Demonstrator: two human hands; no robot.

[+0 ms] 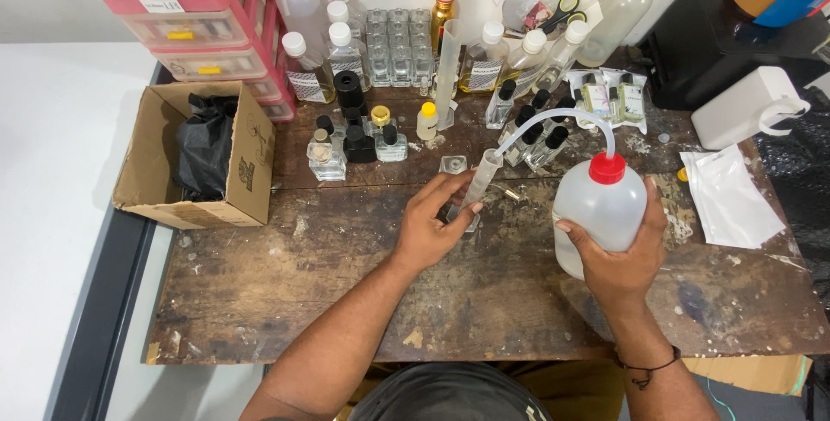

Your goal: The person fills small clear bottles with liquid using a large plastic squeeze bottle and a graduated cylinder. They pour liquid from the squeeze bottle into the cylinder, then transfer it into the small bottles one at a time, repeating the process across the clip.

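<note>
squeezing grip: right hand wraps the wash bottle, its bent spout arching over to the slim cylinder, which the left hand pinches tilted above the worn table to meet the tip.

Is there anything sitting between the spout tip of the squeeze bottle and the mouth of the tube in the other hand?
Nothing visible: the squeeze bottle in the right hand arcs its spout straight to the mouth of the tube held by the left hand.
</note>
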